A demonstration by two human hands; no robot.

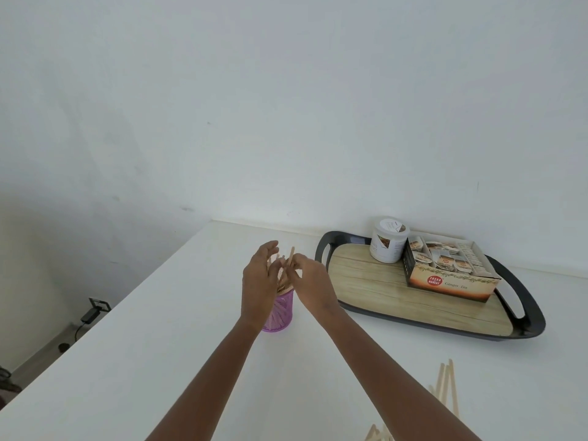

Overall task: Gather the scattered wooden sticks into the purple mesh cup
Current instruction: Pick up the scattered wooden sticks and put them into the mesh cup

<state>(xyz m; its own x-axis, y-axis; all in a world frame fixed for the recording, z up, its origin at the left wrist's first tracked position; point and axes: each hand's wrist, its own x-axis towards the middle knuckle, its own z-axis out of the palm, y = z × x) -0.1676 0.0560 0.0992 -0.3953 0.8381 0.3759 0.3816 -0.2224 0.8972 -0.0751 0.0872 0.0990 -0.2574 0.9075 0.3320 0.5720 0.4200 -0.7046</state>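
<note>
Head view: purple mesh cup (280, 313) upright on the white table (159, 345), left of the tray (528, 308). Sticks (291, 256) stand in it, long axes near vertical, tips up. Right hand (310, 281) pinches their upper ends; left hand (259, 276) is cupped beside them with relaxed fingers, grasping nothing. Loose sticks (440, 381) lie flat at front right, pointing away from the wearer.

Mesh cup (280, 313) left of tray (366, 281)

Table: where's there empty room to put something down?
Bare white table lies left of the purple mesh cup, out to the left edge. Crowded: the tray with jar and tea box; loose sticks at front right.
</note>
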